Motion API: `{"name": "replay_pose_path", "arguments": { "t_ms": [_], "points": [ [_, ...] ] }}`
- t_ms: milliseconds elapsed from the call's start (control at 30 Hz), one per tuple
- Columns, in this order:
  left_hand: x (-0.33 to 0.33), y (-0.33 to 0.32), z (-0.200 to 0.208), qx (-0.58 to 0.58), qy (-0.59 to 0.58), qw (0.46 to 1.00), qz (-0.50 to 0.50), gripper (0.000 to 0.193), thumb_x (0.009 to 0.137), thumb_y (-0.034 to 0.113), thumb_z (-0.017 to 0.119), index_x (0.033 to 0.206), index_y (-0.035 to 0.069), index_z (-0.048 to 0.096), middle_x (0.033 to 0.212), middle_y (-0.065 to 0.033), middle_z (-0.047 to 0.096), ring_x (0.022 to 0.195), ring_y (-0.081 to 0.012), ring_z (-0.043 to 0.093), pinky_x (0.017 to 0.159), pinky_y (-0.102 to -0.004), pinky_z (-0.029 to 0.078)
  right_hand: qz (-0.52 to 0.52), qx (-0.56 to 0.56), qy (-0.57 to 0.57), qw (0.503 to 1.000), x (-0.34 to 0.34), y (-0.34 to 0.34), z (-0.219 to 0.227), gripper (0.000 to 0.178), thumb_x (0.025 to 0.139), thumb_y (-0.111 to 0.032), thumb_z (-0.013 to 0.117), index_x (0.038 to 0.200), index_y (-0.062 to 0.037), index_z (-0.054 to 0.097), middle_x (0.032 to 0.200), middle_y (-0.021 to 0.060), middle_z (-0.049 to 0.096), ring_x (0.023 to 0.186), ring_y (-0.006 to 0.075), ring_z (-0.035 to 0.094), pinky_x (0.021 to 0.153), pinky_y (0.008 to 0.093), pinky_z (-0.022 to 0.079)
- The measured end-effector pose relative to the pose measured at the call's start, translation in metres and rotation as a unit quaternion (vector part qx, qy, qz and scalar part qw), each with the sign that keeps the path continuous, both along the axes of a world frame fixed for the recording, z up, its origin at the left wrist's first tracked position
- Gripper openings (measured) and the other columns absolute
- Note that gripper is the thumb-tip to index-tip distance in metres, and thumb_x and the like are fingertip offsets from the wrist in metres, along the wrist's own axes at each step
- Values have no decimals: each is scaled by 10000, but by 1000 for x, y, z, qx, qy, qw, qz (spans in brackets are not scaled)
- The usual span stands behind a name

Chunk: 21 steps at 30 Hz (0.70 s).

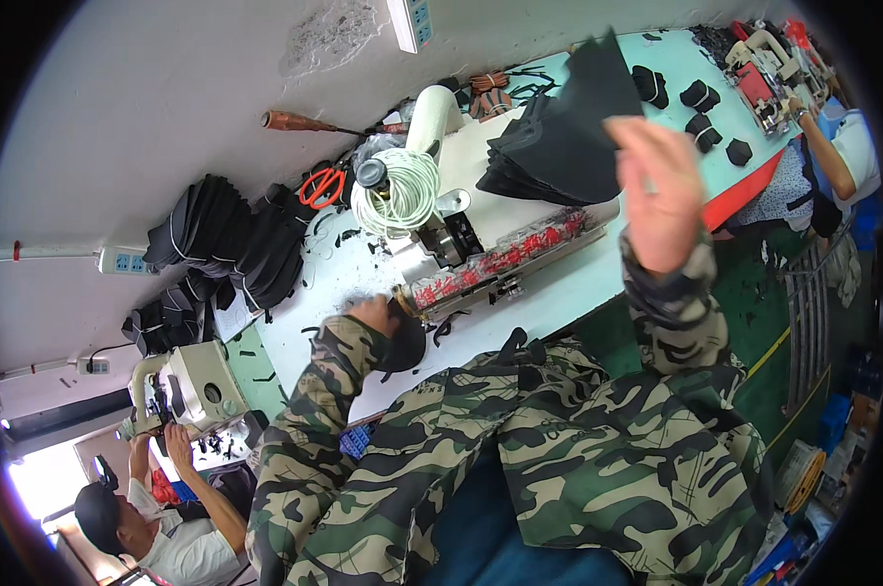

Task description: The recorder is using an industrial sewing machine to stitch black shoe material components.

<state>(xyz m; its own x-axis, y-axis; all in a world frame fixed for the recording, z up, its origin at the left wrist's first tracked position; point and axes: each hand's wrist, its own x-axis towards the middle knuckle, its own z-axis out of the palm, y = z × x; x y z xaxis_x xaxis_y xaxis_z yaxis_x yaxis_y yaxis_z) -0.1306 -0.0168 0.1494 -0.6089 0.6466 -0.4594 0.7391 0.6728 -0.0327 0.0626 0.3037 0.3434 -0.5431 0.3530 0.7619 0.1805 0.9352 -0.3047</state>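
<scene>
At the needle end of a sewing machine [588, 213], my left hand [371, 314] has its fingers curled together at the edge of a dark curved fabric piece [405, 344]. The machine head hides part of that piece, and the fingertips are partly hidden. My right hand [661, 195] is raised over the right end of the machine, blurred, fingers stretched out and thumb apart. Its fingertips overlap the edge of a stack of black fabric sheets [558, 146] lying on the machine bed; the top sheet stands up at an angle.
A coil of pale cord [399, 192] sits on the machine, with orange scissors [321, 188] and a screwdriver [305, 122] behind. Tied black bundles [226, 234] lie left, smaller ones [700, 96] right. Co-workers sit at another machine [192, 391] on the left and at the far right.
</scene>
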Motion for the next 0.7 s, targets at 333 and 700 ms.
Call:
{"name": "replay_pose_path", "arguments": {
  "t_ms": [333,700],
  "points": [
    [4,-17,-11,60,-111,991,46,259,801,233,618,966,41,562,840,-191,641,786,-376,620,700,-457,487,189,-227,-120,948,-12,-66,-71,200,741,-53,645,939,-25,635,890,102,634,814,270,588,730,344,474],
    [-43,34,84,176,-551,813,64,211,827,30,599,1019,-55,600,856,-48,634,801,-90,565,752,-232,453,379,-708,-219,554,-16,-111,-136,235,840,-38,594,1058,51,605,1059,135,629,958,198,615,843,288,478]
  ]
}}
